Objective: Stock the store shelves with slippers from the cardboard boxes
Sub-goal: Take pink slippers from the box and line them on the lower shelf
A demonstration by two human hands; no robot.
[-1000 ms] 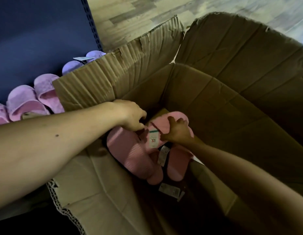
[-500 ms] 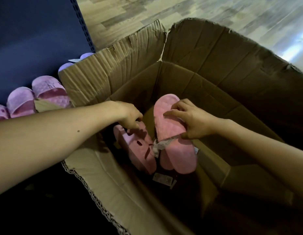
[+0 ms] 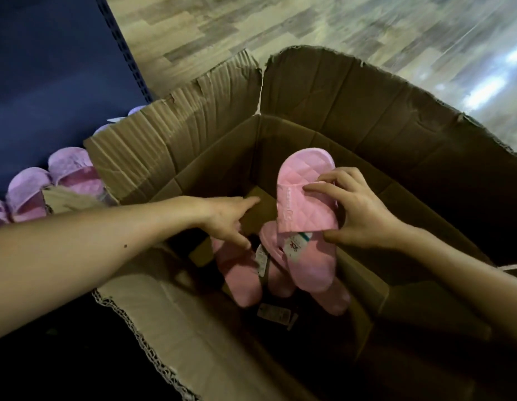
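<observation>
While the right hand (image 3: 358, 215) is pinching the pink slipper (image 3: 305, 192) across its strap inside the cardboard box (image 3: 396, 111), lifting it straight up is probably best for clearing the box walls. The left hand (image 3: 225, 218), fingers spread and holding nothing, is reaching toward a second slipper (image 3: 239, 273) lying on the box floor.

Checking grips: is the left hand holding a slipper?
No, the left hand reaches with straight fingers, holding nothing; the right hand holds the pink slipper.

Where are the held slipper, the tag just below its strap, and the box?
Held slipper (image 3: 294, 209): head view, quilted strap.
Tag (image 3: 294, 246): head view, printed face.
Box (image 3: 176, 151): head view, left flap.
</observation>
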